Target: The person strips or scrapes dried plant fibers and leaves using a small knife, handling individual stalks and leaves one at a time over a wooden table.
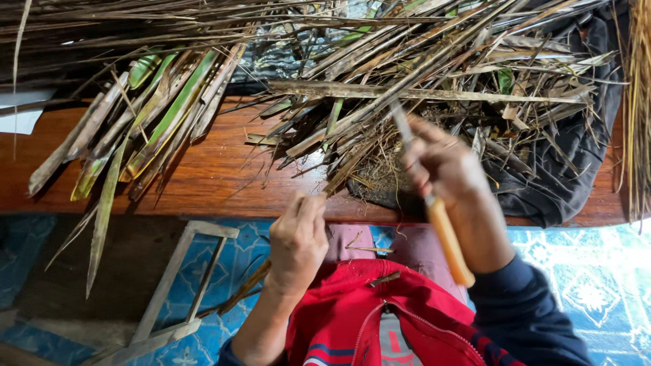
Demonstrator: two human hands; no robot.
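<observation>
My right hand [444, 169] grips a knife with a long orange-tan handle [449, 240]; its thin grey blade [400, 122] points away from me into a heap of dry palm leaf strips [420, 74]. My left hand [297, 240] is closed on one thin dry strip [339, 177] that runs up and right toward the heap. Both hands hover over the near edge of a reddish wooden bench [203, 176]. A red jacket [359, 312] lies on my lap below them.
Broader green and brown leaf blades [156, 115] fan out at the left of the bench. A dark cloth [569, 169] lies under the heap at right. A pale wooden frame [176, 285] rests on the blue patterned floor [583, 271]. White paper [20, 112] sits far left.
</observation>
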